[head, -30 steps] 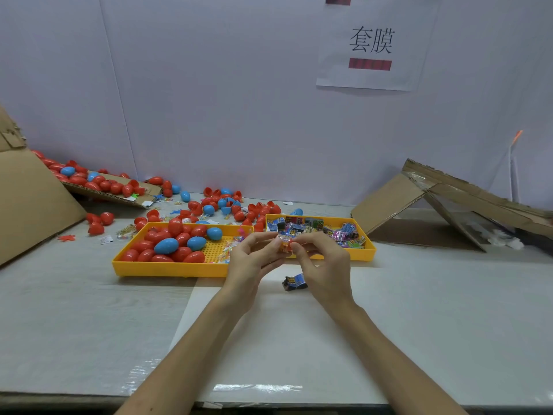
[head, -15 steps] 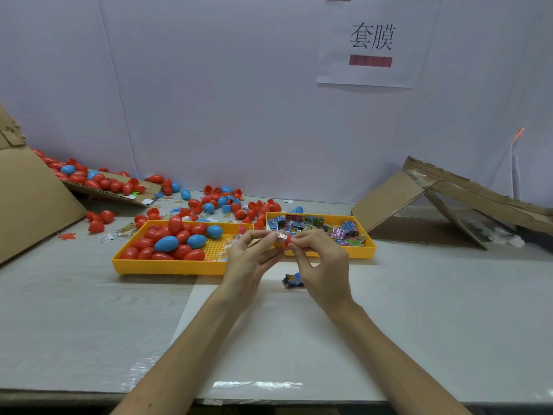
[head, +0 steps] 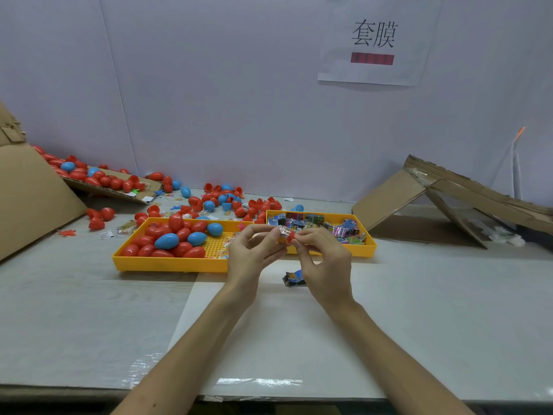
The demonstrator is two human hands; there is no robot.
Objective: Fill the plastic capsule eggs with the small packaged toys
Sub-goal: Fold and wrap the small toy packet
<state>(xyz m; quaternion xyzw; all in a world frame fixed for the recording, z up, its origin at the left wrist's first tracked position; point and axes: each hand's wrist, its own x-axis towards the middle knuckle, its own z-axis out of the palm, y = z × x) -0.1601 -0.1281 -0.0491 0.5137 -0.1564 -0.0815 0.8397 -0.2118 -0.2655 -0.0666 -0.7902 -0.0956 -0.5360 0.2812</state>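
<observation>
My left hand and my right hand meet above the table in front of two yellow trays. Between their fingertips they pinch a small red egg half with a shiny packaged toy at its mouth. The left tray holds several closed red and blue eggs. In the right tray lie several small packaged toys. One more packaged toy lies on the table under my right hand.
Loose red and blue eggs and egg halves are scattered behind the trays and on a cardboard flap at the back left. Folded cardboard stands at the right. A large cardboard sheet leans at the left edge.
Both hands stayed together at the same spot in front of the trays, lifting slightly; the fingers shifted around the red egg half and the toy packet.
</observation>
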